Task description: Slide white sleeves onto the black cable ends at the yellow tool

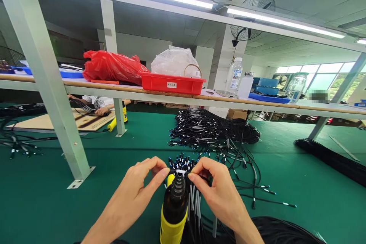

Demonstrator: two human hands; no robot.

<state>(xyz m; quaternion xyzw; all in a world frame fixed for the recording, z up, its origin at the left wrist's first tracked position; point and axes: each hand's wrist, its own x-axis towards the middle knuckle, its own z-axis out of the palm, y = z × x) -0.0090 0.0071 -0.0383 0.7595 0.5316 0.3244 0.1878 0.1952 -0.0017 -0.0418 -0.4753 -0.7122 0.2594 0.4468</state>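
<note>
My left hand [137, 183] and my right hand [217, 188] each pinch one side of a thin black cable, thumb against forefinger. Between them, a short white sleeve [181, 171] on the cable lies just over the coiled metal nozzle of a yellow and black heat gun [174, 223], which points upward. I cannot tell whether sleeve and nozzle touch. Behind the nozzle lies a bunch of cable ends [183, 158] with blue tips and white bands. Grey-sleeved black cables [196, 202] run towards me beside the gun, partly hidden by my right hand.
A large heap of black cables [203, 126] lies farther back on the green table [137, 152]. Another black bundle [331, 160] is at right. Overhead, a shelf carries a red tray [171, 84], bags and bottles. A shelf post [57, 84] stands left; beyond it, another person's hand [101, 111] holds cables.
</note>
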